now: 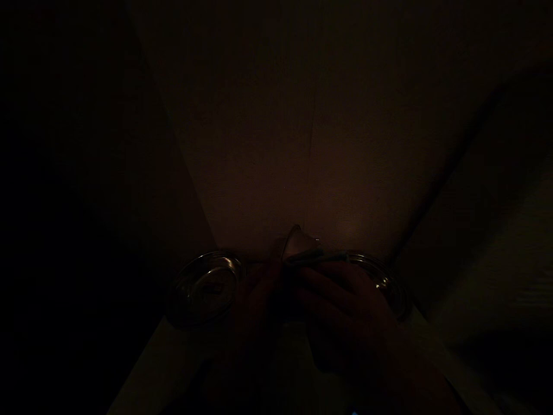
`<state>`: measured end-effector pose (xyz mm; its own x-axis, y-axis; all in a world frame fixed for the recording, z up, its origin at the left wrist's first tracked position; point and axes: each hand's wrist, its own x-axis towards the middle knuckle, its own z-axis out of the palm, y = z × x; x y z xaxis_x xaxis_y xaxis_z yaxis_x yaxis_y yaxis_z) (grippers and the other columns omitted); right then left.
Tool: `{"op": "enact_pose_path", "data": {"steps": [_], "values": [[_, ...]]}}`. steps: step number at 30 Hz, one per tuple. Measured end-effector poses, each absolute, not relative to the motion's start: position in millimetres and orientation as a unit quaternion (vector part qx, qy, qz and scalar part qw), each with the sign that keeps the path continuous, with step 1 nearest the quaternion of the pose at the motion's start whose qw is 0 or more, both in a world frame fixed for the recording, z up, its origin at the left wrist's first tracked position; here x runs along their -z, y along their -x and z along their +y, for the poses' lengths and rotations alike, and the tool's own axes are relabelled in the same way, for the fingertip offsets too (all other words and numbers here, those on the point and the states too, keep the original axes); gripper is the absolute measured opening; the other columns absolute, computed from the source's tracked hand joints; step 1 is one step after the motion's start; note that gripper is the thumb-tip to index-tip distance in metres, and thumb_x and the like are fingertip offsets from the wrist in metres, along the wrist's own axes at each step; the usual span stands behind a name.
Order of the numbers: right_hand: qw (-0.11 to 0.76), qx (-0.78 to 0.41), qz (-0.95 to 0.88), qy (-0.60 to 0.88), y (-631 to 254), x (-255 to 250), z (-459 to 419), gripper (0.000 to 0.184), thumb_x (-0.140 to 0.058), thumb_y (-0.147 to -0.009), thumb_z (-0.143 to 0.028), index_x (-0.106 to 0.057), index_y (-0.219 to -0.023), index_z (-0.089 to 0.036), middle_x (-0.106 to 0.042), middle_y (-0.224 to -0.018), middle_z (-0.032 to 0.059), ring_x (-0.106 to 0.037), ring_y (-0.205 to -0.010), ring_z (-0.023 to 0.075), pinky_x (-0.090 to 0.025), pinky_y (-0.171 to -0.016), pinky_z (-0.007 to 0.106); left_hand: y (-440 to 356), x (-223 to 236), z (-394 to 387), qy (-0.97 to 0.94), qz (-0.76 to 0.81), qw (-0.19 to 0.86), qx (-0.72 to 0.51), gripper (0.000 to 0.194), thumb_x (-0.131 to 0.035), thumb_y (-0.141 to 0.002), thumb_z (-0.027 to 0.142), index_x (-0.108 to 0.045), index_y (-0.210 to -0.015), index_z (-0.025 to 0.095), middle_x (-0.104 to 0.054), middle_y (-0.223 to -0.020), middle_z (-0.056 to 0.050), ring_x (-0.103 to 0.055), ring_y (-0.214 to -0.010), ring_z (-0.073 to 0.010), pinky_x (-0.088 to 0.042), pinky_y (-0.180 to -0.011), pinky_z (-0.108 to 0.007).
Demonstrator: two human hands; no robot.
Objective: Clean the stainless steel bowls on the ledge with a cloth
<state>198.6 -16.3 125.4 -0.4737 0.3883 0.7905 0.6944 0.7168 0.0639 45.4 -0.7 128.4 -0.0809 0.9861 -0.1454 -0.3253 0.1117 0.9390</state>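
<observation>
The view is very dark. My right hand is at the lower middle with its fingers curled around a small pale crumpled thing that I cannot make out. My left hand is barely visible beside it, fingers lost in shadow, apparently touching the same thing. Behind the hands stand two round shiny metal vessels: one at the left and one at the right, partly hidden by my right hand.
A plain wall rises straight ahead. Dark surfaces close in at the left and right. A pale ledge carries the metal vessels.
</observation>
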Motion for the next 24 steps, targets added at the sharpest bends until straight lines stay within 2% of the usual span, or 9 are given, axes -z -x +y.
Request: {"op": "enact_pose_path", "data": {"steps": [3,6,12,15,19,24], "values": [[0.395,0.184,-0.818,0.374,-201.4,-124.6,-15.1,0.025,-0.051,-0.089,-0.017,-0.066,-0.109,-0.017,-0.07,-0.115,0.0065,-0.06,-0.1,0.0256,-0.053,-0.079,0.043,-50.0,-127.0,-3.3,-0.367,0.453,0.585,-0.564,0.024,-0.059,-0.086,0.037,-0.066,-0.093,0.015,-0.068,-0.091,-0.005,-0.064,-0.08,-0.0152,-0.054,-0.071,-0.031],[0.384,0.169,-0.809,0.412,-206.4,-122.5,-11.8,0.029,-0.049,-0.09,-0.017,-0.063,-0.115,-0.016,-0.067,-0.12,0.0093,-0.059,-0.101,0.0263,-0.054,-0.078,0.044,-54.4,-123.0,-5.7,-0.376,0.446,0.592,-0.557,0.028,-0.055,-0.09,0.036,-0.06,-0.109,0.015,-0.064,-0.105,-0.007,-0.063,-0.088,-0.0158,-0.054,-0.076,-0.035],[0.413,0.209,-0.821,0.335,-196.7,-117.1,-14.0,0.024,-0.052,-0.088,-0.016,-0.068,-0.105,-0.019,-0.071,-0.112,0.0074,-0.058,-0.101,0.026,-0.051,-0.078,0.043,-54.2,-119.6,-3.6,-0.387,0.433,0.594,-0.556,0.032,-0.054,-0.09,0.036,-0.058,-0.115,0.017,-0.06,-0.115,-0.009,-0.061,-0.096,-0.0186,-0.053,-0.081,-0.038],[0.392,0.196,-0.813,0.384,-198.1,-117.3,-15.2,0.028,-0.051,-0.089,-0.016,-0.065,-0.113,-0.019,-0.067,-0.119,0.0075,-0.056,-0.102,0.028,-0.05,-0.081,0.047,-55.3,-117.3,-4.0,-0.392,0.433,0.598,-0.549,0.032,-0.055,-0.09,0.035,-0.058,-0.116,0.016,-0.06,-0.115,-0.009,-0.061,-0.096,-0.0188,-0.053,-0.081,-0.038],[0.372,0.185,-0.808,0.417,-204.6,-120.1,-14.2,0.031,-0.048,-0.09,-0.016,-0.063,-0.117,-0.017,-0.065,-0.122,0.0101,-0.056,-0.102,0.0273,-0.05,-0.08,0.046,-55.4,-115.4,-5.4,-0.395,0.436,0.604,-0.537,0.031,-0.056,-0.09,0.034,-0.058,-0.114,0.016,-0.061,-0.114,-0.008,-0.061,-0.096,-0.0186,-0.053,-0.081,-0.038],[0.389,0.236,-0.82,0.348,-197.7,-120.0,-15.9,0.026,-0.052,-0.087,-0.016,-0.069,-0.105,-0.021,-0.07,-0.111,0.0066,-0.056,-0.1,0.0259,-0.048,-0.082,0.045,-51.9,-117.2,-3.9,-0.395,0.436,0.599,-0.543,0.031,-0.055,-0.09,0.035,-0.058,-0.115,0.016,-0.061,-0.114,-0.008,-0.061,-0.095,-0.0182,-0.054,-0.08,-0.037]]}}
